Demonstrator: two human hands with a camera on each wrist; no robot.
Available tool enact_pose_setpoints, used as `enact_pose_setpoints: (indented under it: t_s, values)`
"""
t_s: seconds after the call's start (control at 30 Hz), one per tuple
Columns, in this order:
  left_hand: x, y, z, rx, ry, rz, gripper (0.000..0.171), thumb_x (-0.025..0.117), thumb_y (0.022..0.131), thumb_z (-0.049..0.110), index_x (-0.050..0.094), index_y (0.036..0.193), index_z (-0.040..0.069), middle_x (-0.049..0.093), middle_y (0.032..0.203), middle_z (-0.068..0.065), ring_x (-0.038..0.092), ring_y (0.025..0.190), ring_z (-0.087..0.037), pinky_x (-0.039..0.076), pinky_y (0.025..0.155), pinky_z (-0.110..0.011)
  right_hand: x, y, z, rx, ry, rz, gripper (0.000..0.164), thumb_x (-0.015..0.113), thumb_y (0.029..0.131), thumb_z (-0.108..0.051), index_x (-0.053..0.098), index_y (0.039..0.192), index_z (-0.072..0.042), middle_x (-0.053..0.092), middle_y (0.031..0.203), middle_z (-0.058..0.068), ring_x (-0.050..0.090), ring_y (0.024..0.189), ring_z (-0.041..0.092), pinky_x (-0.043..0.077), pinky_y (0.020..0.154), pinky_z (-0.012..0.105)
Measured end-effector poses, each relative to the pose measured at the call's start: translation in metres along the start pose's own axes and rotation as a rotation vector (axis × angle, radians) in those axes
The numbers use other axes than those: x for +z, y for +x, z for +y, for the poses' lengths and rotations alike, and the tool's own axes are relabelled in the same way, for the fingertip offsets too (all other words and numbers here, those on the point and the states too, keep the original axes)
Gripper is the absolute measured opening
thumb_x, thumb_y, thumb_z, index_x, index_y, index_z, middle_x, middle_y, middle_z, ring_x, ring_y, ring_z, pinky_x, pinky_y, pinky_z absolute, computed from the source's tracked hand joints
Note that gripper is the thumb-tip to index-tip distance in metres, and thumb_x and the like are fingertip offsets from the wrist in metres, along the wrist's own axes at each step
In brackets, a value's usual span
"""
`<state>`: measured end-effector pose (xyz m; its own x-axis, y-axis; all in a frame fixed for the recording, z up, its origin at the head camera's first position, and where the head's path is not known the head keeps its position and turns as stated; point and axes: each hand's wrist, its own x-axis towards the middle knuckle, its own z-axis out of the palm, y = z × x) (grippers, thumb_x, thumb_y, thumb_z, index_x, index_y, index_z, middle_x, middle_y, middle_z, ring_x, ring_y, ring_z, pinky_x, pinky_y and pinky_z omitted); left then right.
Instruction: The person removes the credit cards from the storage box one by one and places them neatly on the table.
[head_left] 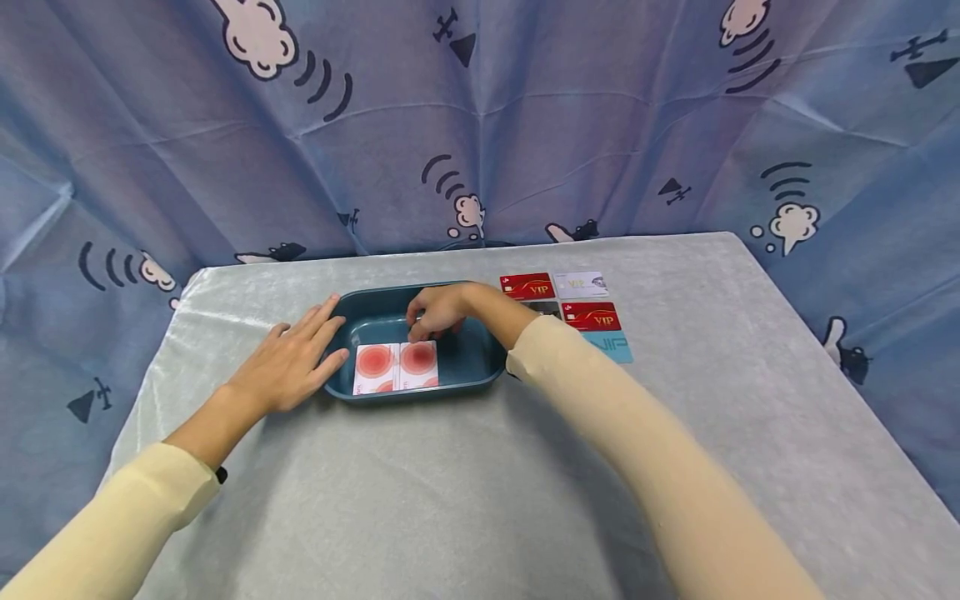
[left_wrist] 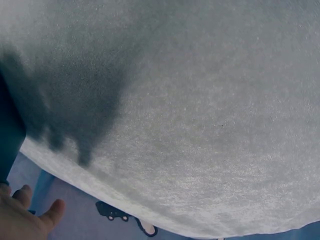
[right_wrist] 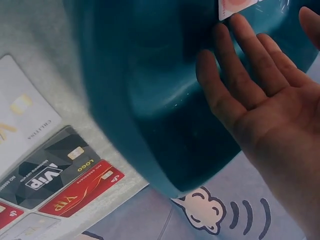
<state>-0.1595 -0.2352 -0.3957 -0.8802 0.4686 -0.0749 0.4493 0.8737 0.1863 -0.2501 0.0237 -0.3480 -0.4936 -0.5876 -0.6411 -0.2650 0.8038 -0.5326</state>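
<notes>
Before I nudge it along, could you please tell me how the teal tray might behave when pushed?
The teal tray probably keeps its shape, given its smooth, raised walls. Low and wide, it seems unlikely to tip. The two patterned cards inside may slide.

Left hand (head_left: 288, 362) spread, right hand (head_left: 441, 308) downturned

- A teal tray (head_left: 471, 358), oblong with rounded corners and raised walls, sits upright, its long side running left to right.
- A white left card (head_left: 375, 365), printed with a large red concentric circle, lies inside it, picture side up, toward the near wall.
- A matching right card (head_left: 417, 365) lies just beside it, nearly in line, at the tray's middle.
</notes>
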Motion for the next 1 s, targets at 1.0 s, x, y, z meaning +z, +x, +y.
enact_pose_setpoints:
  t_s: [1.0]
  values:
    - [0.004,0.001,0.0,-0.008,-0.012,0.012,0.063,0.042,0.105,0.042,0.037,0.152,0.001,0.008,0.167,-0.009,0.023,0.148,-0.037,0.024,0.109,-0.066,0.004,-0.015,-0.007,-0.158,-0.232,0.084,0.046,0.055,0.092,0.008,0.063,0.134,-0.01,0.059,0.129,0.014,0.059,0.102,0.023,0.053,0.083,0.027]
